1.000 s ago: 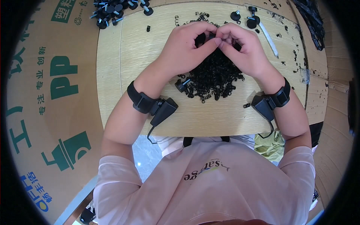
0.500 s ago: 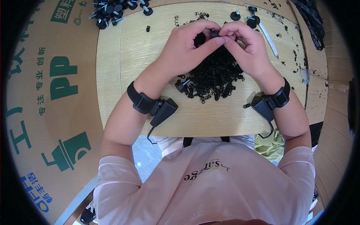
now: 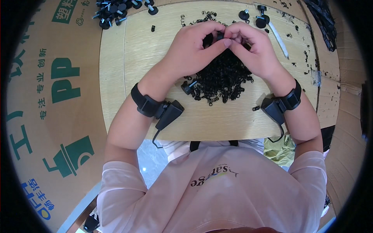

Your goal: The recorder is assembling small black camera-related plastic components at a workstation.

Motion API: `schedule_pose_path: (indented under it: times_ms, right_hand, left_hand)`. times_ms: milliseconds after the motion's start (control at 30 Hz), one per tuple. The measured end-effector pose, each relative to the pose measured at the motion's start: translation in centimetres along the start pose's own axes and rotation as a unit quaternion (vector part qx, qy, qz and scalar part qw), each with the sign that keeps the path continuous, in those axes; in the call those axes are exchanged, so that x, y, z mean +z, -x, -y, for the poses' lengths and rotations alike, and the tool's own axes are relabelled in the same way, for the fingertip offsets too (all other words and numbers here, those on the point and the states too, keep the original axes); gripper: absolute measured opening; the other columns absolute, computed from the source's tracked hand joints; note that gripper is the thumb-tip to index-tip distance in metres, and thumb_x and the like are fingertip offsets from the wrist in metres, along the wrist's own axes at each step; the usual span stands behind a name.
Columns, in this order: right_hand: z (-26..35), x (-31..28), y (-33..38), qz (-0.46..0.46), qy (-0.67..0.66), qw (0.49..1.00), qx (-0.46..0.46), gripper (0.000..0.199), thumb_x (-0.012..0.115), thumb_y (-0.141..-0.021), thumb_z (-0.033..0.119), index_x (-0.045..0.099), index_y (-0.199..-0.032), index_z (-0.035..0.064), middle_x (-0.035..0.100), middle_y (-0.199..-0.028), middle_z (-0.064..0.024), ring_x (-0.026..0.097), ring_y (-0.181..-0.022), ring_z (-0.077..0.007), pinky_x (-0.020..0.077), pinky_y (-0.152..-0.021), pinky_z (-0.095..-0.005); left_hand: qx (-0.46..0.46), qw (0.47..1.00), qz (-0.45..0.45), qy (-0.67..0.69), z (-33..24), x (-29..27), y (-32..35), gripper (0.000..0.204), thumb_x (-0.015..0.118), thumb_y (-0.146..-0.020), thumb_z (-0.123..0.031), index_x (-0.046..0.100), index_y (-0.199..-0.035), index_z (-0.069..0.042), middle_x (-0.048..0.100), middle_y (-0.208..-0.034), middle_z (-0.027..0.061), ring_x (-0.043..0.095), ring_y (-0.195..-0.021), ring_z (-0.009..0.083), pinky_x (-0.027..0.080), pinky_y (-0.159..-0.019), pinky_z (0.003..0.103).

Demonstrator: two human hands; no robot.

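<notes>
"Where's the small, rounded, black plastic-looking part [image 3: 220, 36]?"
"Above the far side of the black metal-looking spring heap [image 3: 224, 79], pinched by the left hand [image 3: 196, 48]; long axis unclear."
"Right hand [image 3: 254, 49]?"
"Fingertips just right of it; grip hidden, can't tell."

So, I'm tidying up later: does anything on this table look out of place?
Small black bits lie strewn along the right side of the table, well apart from the heaped black springs, so they look spilled.

Brown cardboard with green printing [image 3: 58, 120] spans the left side; crumpled, glossy black plastic [image 3: 323, 24] lies upper right, crumpled yellow-green material [image 3: 279, 152] lower right.
</notes>
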State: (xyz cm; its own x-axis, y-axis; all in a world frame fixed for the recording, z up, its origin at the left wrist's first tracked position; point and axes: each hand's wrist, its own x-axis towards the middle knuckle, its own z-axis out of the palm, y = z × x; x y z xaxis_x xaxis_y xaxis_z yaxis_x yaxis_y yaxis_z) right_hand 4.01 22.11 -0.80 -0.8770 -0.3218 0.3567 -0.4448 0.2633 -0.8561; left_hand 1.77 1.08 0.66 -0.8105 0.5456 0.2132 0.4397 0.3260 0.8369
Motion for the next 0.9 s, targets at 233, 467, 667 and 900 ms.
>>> schedule_pose_path:
  times_ms: [233, 467, 667, 900]
  right_hand:
    - [0.04, -0.04, -0.04, 0.010, 0.016, 1.000, 0.011, 0.016, 0.067, -0.090, 0.001, 0.067, -0.105, 0.0063, 0.060, -0.076, 0.0021, 0.048, -0.062, -0.0046, 0.0401, -0.057, -0.0223]
    - [-0.16, -0.02, -0.05, 0.020, 0.026, 0.999, 0.006, 0.015, 0.067, -0.090, 0.002, 0.067, -0.105, 0.0066, 0.059, -0.075, 0.0027, 0.047, -0.061, -0.0042, 0.0392, -0.056, -0.0222]
    - [0.06, -0.10, 0.04, 0.019, 0.029, 0.999, 0.009, 0.014, 0.066, -0.091, 0.002, 0.067, -0.104, 0.0066, 0.059, -0.075, 0.0034, 0.047, -0.062, -0.0043, 0.0396, -0.056, -0.0223]
    - [0.07, 0.15, 0.12, 0.000, 0.013, 1.000, 0.011, 0.013, 0.068, -0.092, 0.004, 0.068, -0.104, 0.0069, 0.058, -0.074, 0.0034, 0.049, -0.064, -0.0043, 0.0414, -0.058, -0.0219]
  left_hand:
    - [-0.015, 1.000, 0.004, -0.016, -0.03, 0.06, -0.06, 0.023, 0.073, -0.095, -0.016, 0.069, -0.114, -0.003, 0.073, -0.094, 0.0043, 0.064, -0.087, 0.0098, 0.052, -0.081, 0.027]
    - [-0.005, 1.000, 0.003, -0.023, 0.06, 0.01, -0.07, 0.024, 0.073, -0.095, -0.017, 0.070, -0.114, -0.003, 0.073, -0.093, 0.0036, 0.064, -0.086, 0.0086, 0.052, -0.080, 0.026]
    - [0.001, 1.000, 0.000, -0.019, 0.06, 0.10, -0.07, 0.023, 0.072, -0.095, -0.017, 0.070, -0.113, -0.003, 0.073, -0.094, 0.0034, 0.064, -0.086, 0.0087, 0.052, -0.080, 0.026]
    - [0.004, 1.000, -0.002, -0.005, 0.21, 0.15, -0.06, 0.022, 0.071, -0.096, -0.016, 0.069, -0.114, -0.003, 0.073, -0.094, 0.0036, 0.064, -0.086, 0.0082, 0.051, -0.080, 0.026]
